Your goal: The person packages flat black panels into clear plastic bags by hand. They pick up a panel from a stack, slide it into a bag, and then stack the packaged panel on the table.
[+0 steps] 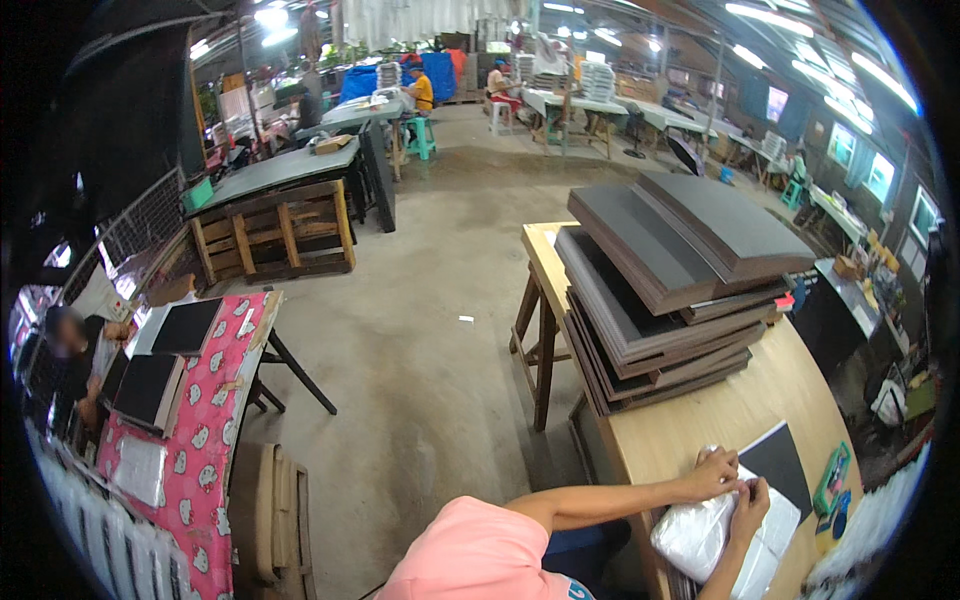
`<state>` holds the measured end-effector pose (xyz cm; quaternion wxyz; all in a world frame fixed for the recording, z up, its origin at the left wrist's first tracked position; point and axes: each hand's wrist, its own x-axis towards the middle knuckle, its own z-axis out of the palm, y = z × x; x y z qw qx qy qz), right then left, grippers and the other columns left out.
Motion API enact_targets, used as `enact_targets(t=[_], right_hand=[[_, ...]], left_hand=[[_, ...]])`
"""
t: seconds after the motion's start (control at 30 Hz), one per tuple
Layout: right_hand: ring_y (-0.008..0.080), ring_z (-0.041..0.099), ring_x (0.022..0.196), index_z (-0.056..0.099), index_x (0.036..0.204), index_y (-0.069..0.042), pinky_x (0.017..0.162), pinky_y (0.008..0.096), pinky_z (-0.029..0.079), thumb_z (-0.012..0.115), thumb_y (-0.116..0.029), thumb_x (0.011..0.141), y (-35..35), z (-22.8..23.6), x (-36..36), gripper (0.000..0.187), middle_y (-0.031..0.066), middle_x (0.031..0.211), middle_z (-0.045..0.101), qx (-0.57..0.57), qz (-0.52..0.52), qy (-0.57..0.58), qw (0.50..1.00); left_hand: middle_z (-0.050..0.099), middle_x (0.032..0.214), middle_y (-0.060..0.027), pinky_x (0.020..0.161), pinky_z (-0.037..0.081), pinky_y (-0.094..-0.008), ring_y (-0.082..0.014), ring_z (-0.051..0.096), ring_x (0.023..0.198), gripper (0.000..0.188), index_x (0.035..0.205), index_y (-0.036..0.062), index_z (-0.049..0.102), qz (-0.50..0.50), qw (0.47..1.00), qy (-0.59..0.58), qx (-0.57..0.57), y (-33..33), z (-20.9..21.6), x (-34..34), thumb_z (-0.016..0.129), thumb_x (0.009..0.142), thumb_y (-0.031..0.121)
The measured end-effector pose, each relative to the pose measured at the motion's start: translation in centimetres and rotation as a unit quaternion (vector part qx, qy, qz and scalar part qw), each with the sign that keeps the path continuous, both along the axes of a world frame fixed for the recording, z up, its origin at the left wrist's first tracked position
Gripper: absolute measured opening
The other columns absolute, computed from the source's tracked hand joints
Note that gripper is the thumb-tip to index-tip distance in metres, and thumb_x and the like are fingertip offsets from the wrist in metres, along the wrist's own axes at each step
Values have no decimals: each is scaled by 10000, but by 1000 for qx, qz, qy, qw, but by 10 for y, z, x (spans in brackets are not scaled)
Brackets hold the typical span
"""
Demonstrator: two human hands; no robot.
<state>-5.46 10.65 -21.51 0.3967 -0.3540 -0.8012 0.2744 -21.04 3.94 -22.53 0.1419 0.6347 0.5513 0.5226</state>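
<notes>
At the lower right, my left hand (712, 474) reaches across from the left with its fingers pinched on the edge of some clear plastic wrapping (692, 535). My right hand (748, 510) comes up from the lower edge, close beside it, its fingers closed on the same plastic. The wrapping looks crinkled and shiny, and bulges under my hands. A white sheet-like piece (776, 545) lies right of my right hand. Beyond my hands a black flat board (780, 470) rests on the table. The exact pinch points are too small to make out.
A tall, uneven stack of dark boards (660, 290) stands on the wooden table (790, 380). Right of my hands lie a green tray (832, 478) and a blue-handled tool (841, 515). At left, a person sits by a pink-covered table (205, 440) bearing black boards. Several others work farther back.
</notes>
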Motion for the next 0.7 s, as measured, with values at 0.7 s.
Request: enact_targets(t=[0.7], right_hand=[[138,311,593,342,582,-68,616,288,296,567,-280,913,11,5,-9,452,1,608,324,-104,147,134,975]], left_hand=[[432,561,-34,561,333,-312,-145,393,565,465,551,49,431,-263,927,-259,67,16,-36,-52,618,856,347]])
